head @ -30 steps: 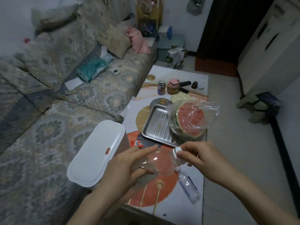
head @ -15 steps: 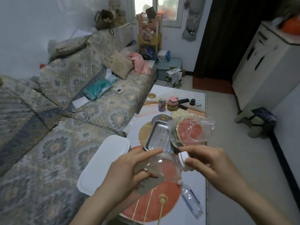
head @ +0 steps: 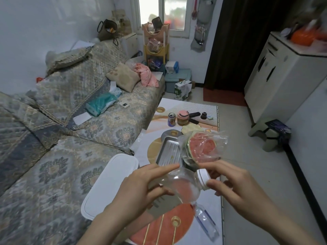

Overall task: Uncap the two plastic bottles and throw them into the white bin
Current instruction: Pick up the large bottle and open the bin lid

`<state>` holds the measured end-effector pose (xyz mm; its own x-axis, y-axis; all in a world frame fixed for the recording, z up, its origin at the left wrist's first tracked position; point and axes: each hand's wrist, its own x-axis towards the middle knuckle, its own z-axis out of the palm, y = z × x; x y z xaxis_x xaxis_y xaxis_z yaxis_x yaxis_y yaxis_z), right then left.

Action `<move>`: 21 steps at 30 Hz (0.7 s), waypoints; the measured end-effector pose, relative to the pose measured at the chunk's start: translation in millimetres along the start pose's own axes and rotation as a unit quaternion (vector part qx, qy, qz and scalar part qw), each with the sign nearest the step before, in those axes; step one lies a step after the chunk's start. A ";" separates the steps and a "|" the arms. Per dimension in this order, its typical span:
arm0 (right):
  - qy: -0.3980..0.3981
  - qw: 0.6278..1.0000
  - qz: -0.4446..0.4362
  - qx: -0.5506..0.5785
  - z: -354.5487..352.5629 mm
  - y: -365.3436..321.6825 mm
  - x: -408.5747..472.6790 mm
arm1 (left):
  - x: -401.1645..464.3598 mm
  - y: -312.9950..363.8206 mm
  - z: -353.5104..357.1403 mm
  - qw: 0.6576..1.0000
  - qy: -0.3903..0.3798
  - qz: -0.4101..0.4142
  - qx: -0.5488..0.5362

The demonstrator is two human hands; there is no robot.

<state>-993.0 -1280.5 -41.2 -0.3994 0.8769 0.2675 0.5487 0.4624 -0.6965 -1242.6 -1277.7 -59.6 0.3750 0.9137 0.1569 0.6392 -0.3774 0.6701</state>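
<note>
Head view: a person holds a clear plastic bottle (head: 180,186) over the low table (head: 210,204), neck pointing to their right.
Left hand (head: 141,188): wrapped around the bottle's body, index finger lying straight along the top, the other fingers curled under it.
Right hand (head: 235,184): thumb and fingertips pinched on the white cap (head: 203,177), which sits on the neck; whether it has loosened cannot be told.
Step in hand: judged to be unscrewing the first cap.
Doing it well: the thin wall looks easy to crush, so the left hand should grip near the shoulder and hold firm while the right turns the cap alone, re-gripping after each turn until it lifts free.
Second bottle (head: 206,221): lying on the table just below and to the right of the held one, near the table's edge, apart from both hands; its cap end is hidden behind the held bottle.
White bin (head: 109,184): lid closed, just left of the left hand, between the sofa (head: 53,156) and the table; it will need opening before either bottle goes in.
</note>
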 end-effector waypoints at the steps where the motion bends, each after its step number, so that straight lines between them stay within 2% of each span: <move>1: -0.014 1.000 -0.009 -0.004 -0.5 -1.5 -1.5 | 0.2 -0.8 -0.5 1.000 -0.007 0.000 -0.009; 4: -0.049 0.997 -0.045 -0.031 -5.9 -4.2 -2.9 | 2.3 -1.6 -4.5 0.997 -0.025 -0.006 -0.077; 7: -0.036 0.995 -0.052 -0.077 -3.6 -6.9 -2.7 | 5.8 -1.2 -7.4 0.993 -0.028 0.006 -0.110; 12: 0.042 0.996 0.049 -0.054 23.7 -8.7 -3.8 | 7.7 3.3 -4.6 0.998 0.019 0.049 0.045; 14: 0.045 0.996 0.069 -0.029 26.6 -8.4 -3.3 | 8.7 1.4 -7.4 0.997 0.010 0.042 0.060; 18: 0.041 0.999 -0.003 -0.022 16.6 -10.3 0.0 | 15.6 -3.2 -16.2 0.996 -0.053 0.019 -0.076; 21: 0.063 0.997 -0.019 -0.047 18.4 -12.2 2.9 | 19.0 0.0 -14.5 0.994 -0.051 0.020 -0.094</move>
<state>-1014.3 -1286.0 -44.3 -0.3297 0.8648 0.3786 0.6032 0.5015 -0.6202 -1245.1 -1258.2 -46.1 0.4698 0.8748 0.1184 0.4892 -0.3696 0.7900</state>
